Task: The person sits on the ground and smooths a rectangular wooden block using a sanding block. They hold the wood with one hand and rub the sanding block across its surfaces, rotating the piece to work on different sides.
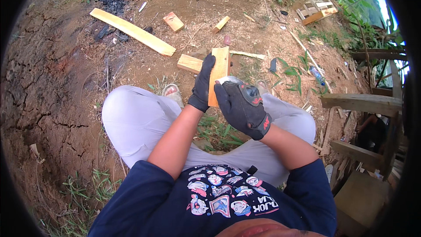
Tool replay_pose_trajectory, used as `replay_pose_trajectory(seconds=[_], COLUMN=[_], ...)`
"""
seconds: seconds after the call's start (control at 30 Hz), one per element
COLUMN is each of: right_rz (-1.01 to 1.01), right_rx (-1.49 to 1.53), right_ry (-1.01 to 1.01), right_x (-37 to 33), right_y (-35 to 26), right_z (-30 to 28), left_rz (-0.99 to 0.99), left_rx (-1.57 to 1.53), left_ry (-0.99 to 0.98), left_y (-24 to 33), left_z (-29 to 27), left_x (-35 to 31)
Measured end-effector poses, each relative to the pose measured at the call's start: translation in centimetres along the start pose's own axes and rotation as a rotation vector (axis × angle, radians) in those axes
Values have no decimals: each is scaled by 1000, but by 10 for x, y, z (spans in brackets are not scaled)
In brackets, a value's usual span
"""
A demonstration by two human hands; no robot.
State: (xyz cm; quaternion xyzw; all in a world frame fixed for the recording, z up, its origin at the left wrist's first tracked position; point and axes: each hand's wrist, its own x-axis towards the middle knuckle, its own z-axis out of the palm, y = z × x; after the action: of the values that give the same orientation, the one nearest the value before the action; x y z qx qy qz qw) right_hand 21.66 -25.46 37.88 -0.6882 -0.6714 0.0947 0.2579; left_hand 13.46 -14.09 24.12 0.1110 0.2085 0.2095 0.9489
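A pale wooden block (220, 61) is held upright in front of me, between my knees. Wrapped along its left side is my left hand (203, 81), in a black glove, closed on the wood. My right hand (243, 107), also in a black glove, presses its curled fingers against the block's right face. A whitish, thin piece (229, 79) shows between the right fingers and the wood; its kind is hard to make out. Just beyond the left hand, another short wooden block (190, 63) lies on the ground.
A long board (131, 31) lies at the far left, with two small wood offcuts (173, 22) (221, 24) right of it. A slatted wooden frame (313, 8) stands far right. A plastic bottle (316, 75) lies on the dirt. Wooden beams (362, 104) rise along the right edge.
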Motion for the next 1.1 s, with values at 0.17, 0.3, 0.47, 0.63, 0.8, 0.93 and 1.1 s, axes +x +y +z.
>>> replay_pose_trajectory(seconds=[0.17,0.3,0.47,0.63,0.8,0.93,1.1], right_rz=[122,190,209,87,172,126,-38], right_rx=[37,-20,64,-84,20,-69,-293], right_ry=[33,111,63,188,105,149,208], right_x=[25,49,15,45,10,35,24], right_y=[13,60,1,54,2,38,52], right_z=[7,6,-5,-1,1,9,11], left_rz=[-11,-49,-140,-101,-26,-99,-86], left_rx=[48,131,-154,-52,-31,42,-29], left_ry=[26,-27,-127,-153,-90,-56,-77], left_y=[4,-5,-1,-4,-10,-5,-13], left_z=[1,14,15,22,7,3,11], left_x=[-1,-8,-10,-12,0,0,-7])
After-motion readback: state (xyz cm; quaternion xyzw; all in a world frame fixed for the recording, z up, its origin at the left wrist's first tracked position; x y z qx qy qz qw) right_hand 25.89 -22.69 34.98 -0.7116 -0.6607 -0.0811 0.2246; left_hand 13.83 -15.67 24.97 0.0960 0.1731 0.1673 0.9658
